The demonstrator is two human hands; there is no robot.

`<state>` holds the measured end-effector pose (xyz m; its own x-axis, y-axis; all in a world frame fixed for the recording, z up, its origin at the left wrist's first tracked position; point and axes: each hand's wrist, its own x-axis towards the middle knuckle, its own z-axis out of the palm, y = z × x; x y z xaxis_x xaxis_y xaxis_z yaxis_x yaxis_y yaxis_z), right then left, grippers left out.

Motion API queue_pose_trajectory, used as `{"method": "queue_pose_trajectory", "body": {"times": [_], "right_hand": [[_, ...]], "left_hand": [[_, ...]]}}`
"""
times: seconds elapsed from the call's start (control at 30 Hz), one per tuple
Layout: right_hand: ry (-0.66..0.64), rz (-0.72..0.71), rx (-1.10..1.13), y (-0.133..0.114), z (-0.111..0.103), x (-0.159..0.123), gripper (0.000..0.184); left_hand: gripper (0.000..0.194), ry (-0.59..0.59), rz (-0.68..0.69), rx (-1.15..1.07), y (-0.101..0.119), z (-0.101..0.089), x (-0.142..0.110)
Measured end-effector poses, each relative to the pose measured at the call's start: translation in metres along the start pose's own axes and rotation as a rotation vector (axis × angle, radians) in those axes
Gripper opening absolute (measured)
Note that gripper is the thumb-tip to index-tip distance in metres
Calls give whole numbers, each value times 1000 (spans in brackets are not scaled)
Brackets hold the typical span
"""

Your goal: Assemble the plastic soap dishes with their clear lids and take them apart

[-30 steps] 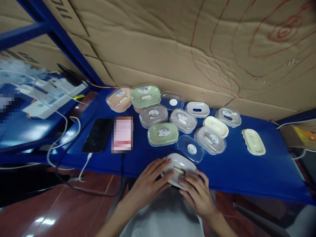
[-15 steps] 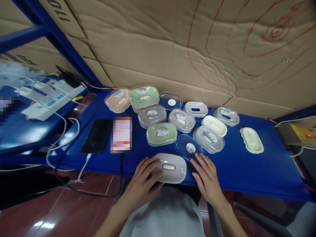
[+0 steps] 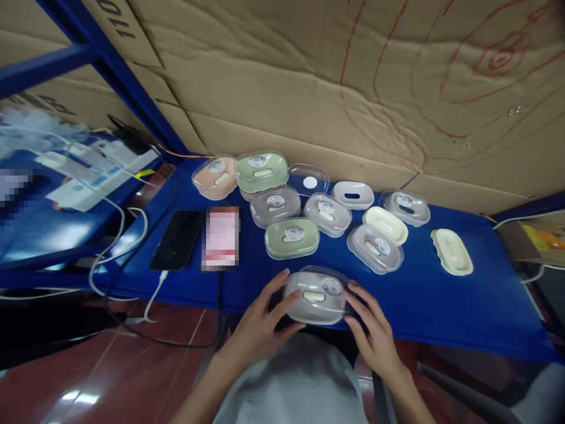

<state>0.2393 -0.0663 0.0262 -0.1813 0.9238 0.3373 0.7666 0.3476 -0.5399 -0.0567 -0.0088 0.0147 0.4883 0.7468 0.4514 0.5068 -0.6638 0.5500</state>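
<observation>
Cupping a glossy, clear-lidded oval box (image 3: 314,305) by the worktop (image 3: 432,306) edge, left hand (image 3: 265,323) and right hand (image 3: 373,331) are curving part-open around its ends.

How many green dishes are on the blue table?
2: one green dish at the back, right of the peach dish; another green dish nearer, beyond the left hand.

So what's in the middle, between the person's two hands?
A grey box under a clear lid with a round sticker lies between the left hand and the right hand, as the head view shows.
</observation>
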Motion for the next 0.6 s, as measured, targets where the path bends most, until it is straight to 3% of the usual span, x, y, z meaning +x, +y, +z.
{"method": "queue_pose_trajectory", "body": {"times": [0.2, 0.5, 0.6], "right_hand": [[39, -117, -44, 0, 13, -2, 58], [51, -182, -142, 3, 16, 0, 66], [47, -183, -150, 3, 19, -3, 69]], "left_hand": [[60, -2, 51, 20, -1, 8, 15], [44, -1, 65, -7, -6, 10, 13], [46, -5, 71, -16, -8, 11, 12]]}}
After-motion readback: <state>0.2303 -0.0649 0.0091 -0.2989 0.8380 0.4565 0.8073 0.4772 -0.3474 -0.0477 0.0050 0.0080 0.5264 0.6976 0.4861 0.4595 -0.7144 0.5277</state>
